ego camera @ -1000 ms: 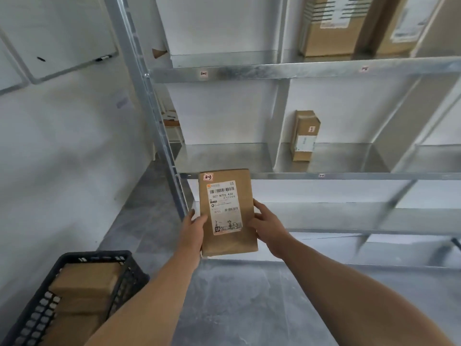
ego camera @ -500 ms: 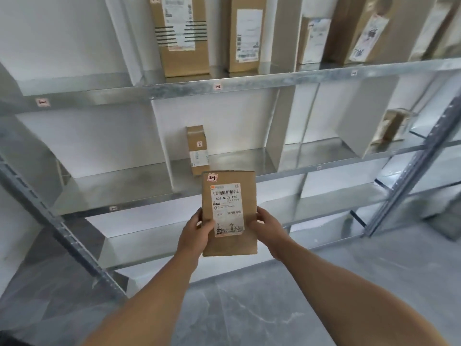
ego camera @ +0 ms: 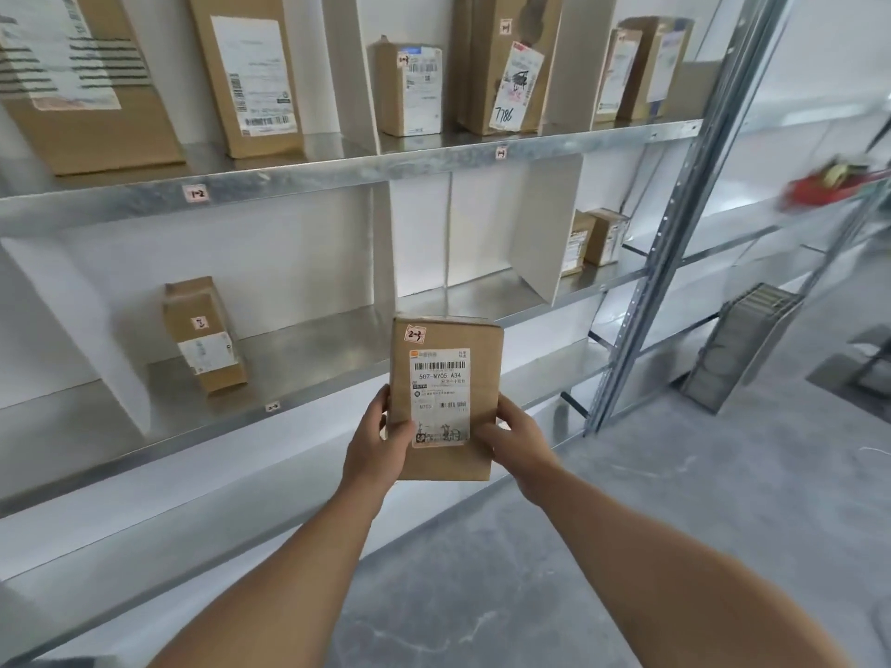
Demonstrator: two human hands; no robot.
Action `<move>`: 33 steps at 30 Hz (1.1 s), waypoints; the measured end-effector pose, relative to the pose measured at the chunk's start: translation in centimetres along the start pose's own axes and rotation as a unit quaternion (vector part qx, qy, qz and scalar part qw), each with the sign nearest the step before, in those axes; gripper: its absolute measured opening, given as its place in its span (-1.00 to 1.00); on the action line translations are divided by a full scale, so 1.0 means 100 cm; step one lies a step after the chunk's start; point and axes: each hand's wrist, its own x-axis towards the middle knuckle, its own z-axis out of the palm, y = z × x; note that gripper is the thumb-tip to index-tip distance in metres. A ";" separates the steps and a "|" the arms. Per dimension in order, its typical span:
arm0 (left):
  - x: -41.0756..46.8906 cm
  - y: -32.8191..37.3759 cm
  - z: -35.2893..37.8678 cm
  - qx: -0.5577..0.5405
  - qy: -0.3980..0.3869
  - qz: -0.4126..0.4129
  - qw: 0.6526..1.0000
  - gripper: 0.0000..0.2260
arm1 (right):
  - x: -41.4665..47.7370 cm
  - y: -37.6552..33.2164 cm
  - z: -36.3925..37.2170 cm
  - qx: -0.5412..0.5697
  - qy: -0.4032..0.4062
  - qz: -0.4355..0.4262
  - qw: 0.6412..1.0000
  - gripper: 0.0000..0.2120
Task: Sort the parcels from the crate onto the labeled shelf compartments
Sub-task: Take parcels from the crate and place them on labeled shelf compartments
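Observation:
I hold a brown cardboard parcel (ego camera: 446, 373) upright in front of the metal shelf (ego camera: 337, 364). It carries a white shipping label and a small sticker reading 2-3 at its top left. My left hand (ego camera: 378, 441) grips its left edge and my right hand (ego camera: 516, 438) grips its right edge, thumbs on the front face. Behind it run the middle shelf's compartments, split by white dividers (ego camera: 545, 233). One small parcel (ego camera: 205, 332) stands in the compartment to the left, above a 2-2 tag (ego camera: 272, 406). The crate is out of view.
The upper shelf (ego camera: 337, 168), tagged 1-2 (ego camera: 196, 193), holds several larger parcels. Two small boxes (ego camera: 598, 238) stand in a right-hand compartment. A steel upright (ego camera: 675, 224) ends the rack; beyond it a grey grille (ego camera: 742, 344) leans, with a blurred red object (ego camera: 829, 185) at right.
My view has swung right along the rack and closer. The crate left the frame. Both hands still hold the parcel the same way, now before the middle shelf's compartments.

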 end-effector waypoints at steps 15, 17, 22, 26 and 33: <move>0.190 0.026 0.079 0.012 -0.034 0.054 0.998 -0.49 | 0.175 -0.014 -0.059 -0.008 0.083 -0.023 0.996 -0.53; 0.218 0.034 0.083 0.011 -0.035 0.060 0.998 -0.51 | 0.204 -0.023 -0.063 0.006 0.081 -0.028 0.996 -0.50; 0.272 0.039 0.087 0.054 -0.025 0.075 0.995 -0.33 | 0.263 -0.031 -0.067 0.022 0.074 -0.037 0.996 -0.48; 0.304 0.037 0.088 0.064 -0.004 0.075 0.995 -0.31 | 0.304 -0.033 -0.061 -0.011 0.049 -0.044 0.998 -0.48; 0.350 0.031 0.098 0.027 0.063 0.052 0.996 -0.42 | 0.371 -0.035 -0.055 0.010 -0.008 -0.046 0.999 -0.49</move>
